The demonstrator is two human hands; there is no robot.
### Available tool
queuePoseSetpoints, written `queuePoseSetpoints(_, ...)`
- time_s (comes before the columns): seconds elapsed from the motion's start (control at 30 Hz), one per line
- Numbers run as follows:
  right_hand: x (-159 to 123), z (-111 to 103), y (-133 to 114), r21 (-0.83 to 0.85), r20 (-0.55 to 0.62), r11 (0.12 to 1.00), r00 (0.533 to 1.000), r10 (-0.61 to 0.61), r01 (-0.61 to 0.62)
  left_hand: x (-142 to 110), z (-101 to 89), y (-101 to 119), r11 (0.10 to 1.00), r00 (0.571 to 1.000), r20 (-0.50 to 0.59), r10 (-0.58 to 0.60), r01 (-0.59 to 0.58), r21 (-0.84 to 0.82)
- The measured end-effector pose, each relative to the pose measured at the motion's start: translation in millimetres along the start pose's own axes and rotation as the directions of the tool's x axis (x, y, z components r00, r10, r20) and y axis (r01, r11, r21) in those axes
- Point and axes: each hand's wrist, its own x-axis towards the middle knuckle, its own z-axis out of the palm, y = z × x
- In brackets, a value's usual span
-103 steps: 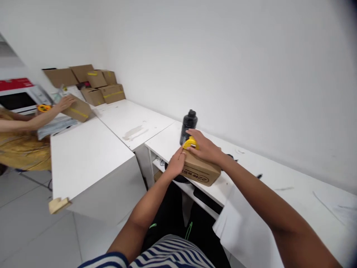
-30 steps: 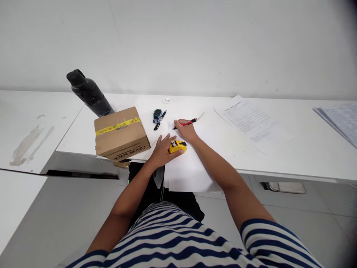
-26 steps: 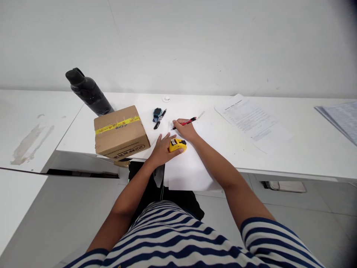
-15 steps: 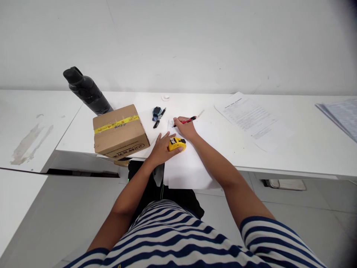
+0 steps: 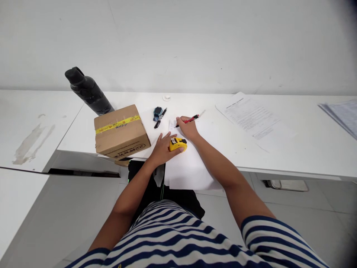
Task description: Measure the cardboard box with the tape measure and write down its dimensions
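Note:
My right hand [image 5: 187,128] pinches a red and black pen [image 5: 191,119], its tip at the upper left part of a white sheet of paper [image 5: 192,169] that bears faint marks there. Under my left hand [image 5: 162,149] is a yellow tape measure [image 5: 177,144], held between thumb and fingers over the paper's left side. The paper reaches past the table's near edge. Beyond my left hand lie a black pen [image 5: 160,118] and a small blue and black device [image 5: 157,112], whose kind I cannot make out.
A cardboard box [image 5: 121,130] with yellow tape stands to the left, a black bottle [image 5: 90,92] behind it. Printed sheets [image 5: 252,117] lie to the right, with more papers [image 5: 341,115] at the far right. A small white round piece [image 5: 166,98] sits near the wall.
The pen in my right hand has shifted slightly over the paper. My left hand stays on the tape measure. The whole view has moved a little.

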Motion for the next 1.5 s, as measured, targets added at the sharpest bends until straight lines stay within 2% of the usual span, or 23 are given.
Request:
queuePoseSetpoints(0.13, 0.4, -0.3, 1.0, -0.008, 0.075, 1.0, 0.997, -0.003, 0.004, -0.1, -0.1, 0.2, 1.0, 1.0, 0.009, -0.01, 0.01, 0.005)
queuePoseSetpoints(0.43, 0.0, -0.7, 0.8, 0.003, -0.022, 1.0, 1.0, 0.013, -0.013, -1.1, -0.8, 3.0, 1.0, 1.0, 0.006, -0.021, 0.021, 0.024)
queuePoseSetpoints(0.53, 1.1, -2.2, 1.7, -0.005, 0.008, 1.0, 1.0, 0.015, -0.015, -1.2, -0.6, 2.3, 1.0, 1.0, 0.0, -0.01, 0.01, 0.016)
queuePoseSetpoints(0.67, 3.3, -1.5, 3.4, -0.028, 0.013, 0.999, 1.0, 0.017, -0.017, -1.3, 0.2, -1.8, 0.999, 0.999, -0.032, 0.027, -0.027, -0.017)
queuePoseSetpoints(0.8, 0.8, 2.7, 3.2, -0.053, 0.031, 0.998, 0.999, -0.034, 0.035, -3.7, 1.2, -4.6, 0.998, 0.995, -0.103, 0.008, -0.014, -0.056)
queuePoseSetpoints(0.87, -1.2, 0.9, 4.0, -0.112, -0.017, 0.989, 0.995, -0.096, 0.094, -5.8, 1.1, -4.0, 0.998, 0.989, -0.145, -0.003, -0.006, -0.066)
queuePoseSetpoints(0.93, -1.6, -6.0, 6.5, -0.254, -0.079, 0.951, 0.977, -0.201, 0.175, -8.0, 0.4, -3.2, 0.998, 0.986, -0.164, -0.008, -0.002, -0.064)
queuePoseSetpoints(1.0, -1.0, -16.9, 10.2, -0.371, -0.033, 0.895, 0.96, -0.278, 0.246, -10.4, -0.4, -3.4, 0.998, 0.985, -0.175, -0.009, -0.002, -0.06)
queuePoseSetpoints(1.13, -14.6, -40.1, 8.8, -0.436, 0.036, 0.864, 0.964, -0.262, 0.252, -20.2, 2.3, -5.2, 0.999, 0.975, -0.22, -0.003, -0.009, -0.054)
queuePoseSetpoints(1.2, -34.4, -46.7, -2.5, -0.379, 0.042, 0.892, 0.968, -0.249, 0.246, -28.3, 4.1, -4.0, 0.995, 0.966, -0.256, 0.021, -0.044, -0.085)
queuePoseSetpoints(1.27, -61.4, -46.9, -21.1, -0.15, 0.137, 0.965, 0.971, -0.194, 0.214, -37.5, 2.5, 1.3, 0.984, 0.941, -0.332, 0.065, -0.115, -0.135)
queuePoseSetpoints(1.3, -76.1, -44.5, -32.1, 0.007, 0.254, 0.986, 0.953, -0.165, 0.169, -42.3, -0.3, 5.7, 0.978, 0.922, -0.376, 0.089, -0.153, -0.144)
queuePoseSetpoints(1.33, -90.5, -40.4, -43.4, 0.138, 0.386, 0.983, 0.908, -0.164, 0.119, -47.1, -4.7, 11.4, 0.973, 0.904, -0.413, 0.113, -0.184, -0.136)
queuePoseSetpoints(1.4, -114.8, -28.1, -65.8, 0.263, 0.523, 0.962, 0.826, -0.21, 0.078, -57.2, -17.6, 25.2, 0.972, 0.878, -0.451, 0.159, -0.219, -0.082)
queuePoseSetpoints(1.43, -123.2, -20.4, -76.3, 0.292, 0.509, 0.952, 0.829, -0.233, 0.089, -62.9, -25.6, 32.3, 0.975, 0.867, -0.47, 0.164, -0.216, -0.058)
queuePoseSetpoints(1.5, -130.8, -4.2, -95.4, 0.313, 0.384, 0.94, 0.886, -0.258, 0.138, -76.5, -43.2, 44.5, 0.982, 0.824, -0.557, 0.098, -0.172, -0.082)
